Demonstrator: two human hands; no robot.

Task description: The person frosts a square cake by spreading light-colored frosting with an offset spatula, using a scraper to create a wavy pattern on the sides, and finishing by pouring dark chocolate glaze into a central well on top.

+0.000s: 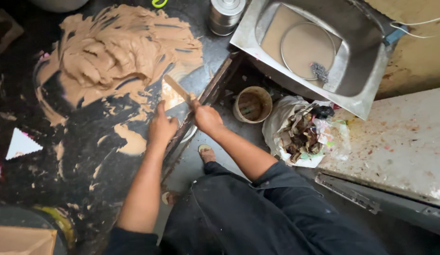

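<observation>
- The thick tan paste [118, 52], soft and ridged like wet clay or dough, lies heaped on the far part of the black stone surface [78, 156], towards its upper left in the head view.
- As far as the picture shows, most of the paste is already gathered into that one mound. What is left are thin tan smears and a few small patches on the dark area nearer the person, including one pale blob just left of the left hand.
- The flat wooden scraper [177, 89] is held slantwise at the surface edge, its blade reaching towards the mound's lower right rim, where a shiny scraped patch shows.
- The right hand [207, 117] has its grip clenched around the scraper's lower end.
- The left hand [162, 127] rests flat on the surface beside the scraper, fingers extended, its grip released and holding nothing.
- Beyond the surface edge, a small round tan bucket [252, 104] stands on the floor, beside a white plastic bag of brown scraps [302, 134].
- Farther off, a dented steel sink [319, 47] holds a round lid, and a steel canister [224, 14] stands at the surface's far edge.
- A white triangular card [20, 144] lies at the left.
- Hard to make out: how much of the scraper is hidden inside the right hand, and whether its blade touches the surface.
- Cut off: the mound's top edge, a grey rim at the top left, a green object at the top and a brown box corner at the bottom left.
</observation>
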